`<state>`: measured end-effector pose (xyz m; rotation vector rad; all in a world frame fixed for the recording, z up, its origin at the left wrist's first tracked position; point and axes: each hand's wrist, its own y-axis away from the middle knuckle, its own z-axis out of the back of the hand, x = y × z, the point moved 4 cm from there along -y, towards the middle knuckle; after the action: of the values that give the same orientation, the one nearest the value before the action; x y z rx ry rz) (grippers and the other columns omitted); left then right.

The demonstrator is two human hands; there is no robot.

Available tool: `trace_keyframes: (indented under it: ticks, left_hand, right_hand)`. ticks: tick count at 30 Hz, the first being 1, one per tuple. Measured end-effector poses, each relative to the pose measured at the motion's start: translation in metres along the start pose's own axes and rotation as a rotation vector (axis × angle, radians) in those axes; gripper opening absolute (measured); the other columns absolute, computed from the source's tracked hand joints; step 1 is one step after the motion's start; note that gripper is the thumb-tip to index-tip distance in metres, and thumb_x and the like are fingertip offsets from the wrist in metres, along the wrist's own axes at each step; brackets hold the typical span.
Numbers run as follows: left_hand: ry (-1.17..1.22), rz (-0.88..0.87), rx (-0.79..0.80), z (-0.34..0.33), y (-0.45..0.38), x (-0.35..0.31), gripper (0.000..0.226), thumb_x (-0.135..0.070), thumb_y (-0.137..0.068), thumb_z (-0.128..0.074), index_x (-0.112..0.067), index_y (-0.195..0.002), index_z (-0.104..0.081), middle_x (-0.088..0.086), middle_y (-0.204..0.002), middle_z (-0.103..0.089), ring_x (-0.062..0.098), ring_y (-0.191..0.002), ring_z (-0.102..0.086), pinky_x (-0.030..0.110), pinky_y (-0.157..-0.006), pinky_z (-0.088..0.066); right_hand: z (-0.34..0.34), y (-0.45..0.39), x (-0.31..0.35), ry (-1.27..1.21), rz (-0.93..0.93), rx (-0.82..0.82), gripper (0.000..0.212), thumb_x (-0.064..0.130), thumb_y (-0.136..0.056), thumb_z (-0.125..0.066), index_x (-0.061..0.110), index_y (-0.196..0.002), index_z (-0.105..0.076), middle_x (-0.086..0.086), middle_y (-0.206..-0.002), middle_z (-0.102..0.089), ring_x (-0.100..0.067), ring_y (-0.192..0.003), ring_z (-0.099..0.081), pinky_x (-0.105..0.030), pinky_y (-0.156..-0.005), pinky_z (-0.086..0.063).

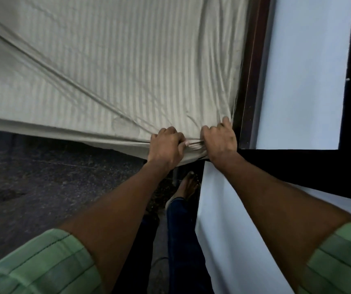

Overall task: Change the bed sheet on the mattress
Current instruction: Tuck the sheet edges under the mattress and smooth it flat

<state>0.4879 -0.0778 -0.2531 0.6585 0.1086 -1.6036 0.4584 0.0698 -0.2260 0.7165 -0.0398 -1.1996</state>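
Floor [43, 177]: dark speckled stone fills our view from 7 to 9 o'clock, below the bed's near edge; we stand on it, one foot [188, 185] showing just under the hands.

Bed sheet [117, 71]: pale, striped, spread over the mattress across the whole upper view from 9 to 1 o'clock. Its near edge hangs off the side, and a long crease runs from 10 o'clock down to the corner where we hold it. We judge that crease is drawn by our pull, so the cloth is under tension toward the corner.

Left hand [166, 145]: just right of centre, fingers curled tight round a bunched fold of the sheet's edge, knuckles up. Closed fully on cloth, nothing else in it.

Right hand [220, 141]: just beside the left, apart by a short bridge of gathered cloth. Its fingers curl over the sheet at the very corner, touching the frame side. Also clenched on fabric.

Why both here: we judge two fists close together give a firm hold to work this corner; whether we are stripping or fitting it we cannot tell.

Bed frame [253, 71]: dark wood, running from 1 o'clock down to 3 o'clock along the sheet's right edge.

Wall [301, 81]: pale, at 2 o'clock beyond the frame.
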Motion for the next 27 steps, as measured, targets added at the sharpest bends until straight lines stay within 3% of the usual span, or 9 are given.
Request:
trace_keyframes:
  ticks: [4,8,10,13,16,22,25,27]
  left_hand:
    - [-0.034,-0.068,0.052,0.002,0.002,-0.004,0.017,-0.038,-0.094,-0.063,-0.025,-0.104,-0.067,-0.001,-0.108,-0.061,0.024,-0.105,-0.056,0.044,-0.086,-0.045]
    - [0.011,-0.105,0.096,0.008,0.005,0.001,0.025,-0.026,-0.088,-0.068,-0.026,-0.11,-0.055,-0.004,-0.112,-0.061,0.023,-0.106,-0.056,0.045,-0.091,-0.045]
    - [-0.012,-0.12,0.108,0.008,0.004,0.003,0.034,-0.022,-0.087,-0.07,-0.027,-0.117,-0.056,-0.003,-0.118,-0.061,0.023,-0.111,-0.055,0.043,-0.093,-0.044]
    - [-0.058,-0.118,0.082,0.006,0.004,0.005,0.032,-0.018,-0.087,-0.07,-0.026,-0.117,-0.064,-0.001,-0.118,-0.062,0.023,-0.113,-0.055,0.04,-0.091,-0.044]
    - [-0.067,-0.075,-0.008,0.007,0.005,0.012,0.02,-0.018,-0.089,-0.072,-0.022,-0.108,-0.071,0.001,-0.109,-0.065,0.025,-0.106,-0.058,0.037,-0.082,-0.048]
    - [-0.053,-0.1,-0.024,0.01,0.0,0.017,0.012,-0.013,-0.087,-0.076,-0.022,-0.092,-0.073,-0.001,-0.096,-0.066,0.022,-0.095,-0.06,0.032,-0.069,-0.043]
    - [-0.027,-0.144,-0.015,0.01,0.001,0.02,0.013,-0.009,-0.087,-0.075,-0.021,-0.091,-0.072,-0.001,-0.093,-0.067,0.023,-0.089,-0.06,0.034,-0.069,-0.046]
    - [-0.04,-0.153,-0.009,0.009,0.003,0.02,0.014,-0.009,-0.087,-0.075,-0.021,-0.092,-0.073,-0.001,-0.093,-0.068,0.023,-0.088,-0.06,0.032,-0.069,-0.044]
  right_hand:
    - [0.0,0.012,0.004,0.207,0.007,0.194,0.018,0.028,-0.098,-0.057,0.023,-0.113,-0.065,0.004,-0.105,-0.072,-0.027,-0.124,-0.057,-0.049,-0.118,-0.016]
    - [-0.004,0.016,0.006,0.22,-0.003,0.296,0.032,0.034,-0.099,-0.052,0.022,-0.127,-0.062,-0.001,-0.12,-0.069,-0.032,-0.134,-0.047,-0.052,-0.118,-0.015]
    - [-0.003,0.016,0.009,0.138,-0.023,0.256,0.029,0.038,-0.096,-0.054,0.024,-0.119,-0.065,0.0,-0.114,-0.069,-0.029,-0.124,-0.054,-0.05,-0.113,-0.021]
    - [-0.001,0.023,0.022,0.0,0.016,0.003,0.021,0.03,-0.085,-0.065,0.02,-0.104,-0.067,-0.003,-0.098,-0.067,-0.025,-0.1,-0.057,-0.044,-0.097,-0.035]
    - [-0.015,0.031,0.024,-0.004,-0.024,-0.089,0.036,0.023,-0.076,-0.073,0.016,-0.107,-0.055,-0.007,-0.1,-0.061,-0.027,-0.097,-0.055,-0.043,-0.091,-0.04]
    - [-0.008,0.023,0.013,0.026,0.03,-0.077,0.028,0.01,-0.083,-0.07,0.017,-0.109,-0.062,-0.005,-0.102,-0.07,-0.027,-0.102,-0.062,-0.043,-0.106,-0.036]
    - [-0.014,0.037,0.01,-0.001,-0.077,0.016,0.015,0.009,-0.09,-0.064,0.019,-0.1,-0.068,-0.001,-0.095,-0.07,-0.02,-0.09,-0.067,-0.038,-0.104,-0.037]
    - [-0.027,0.053,0.018,-0.071,-0.083,0.075,0.017,0.011,-0.092,-0.062,0.02,-0.105,-0.068,-0.001,-0.099,-0.07,-0.021,-0.096,-0.066,-0.037,-0.098,-0.043]
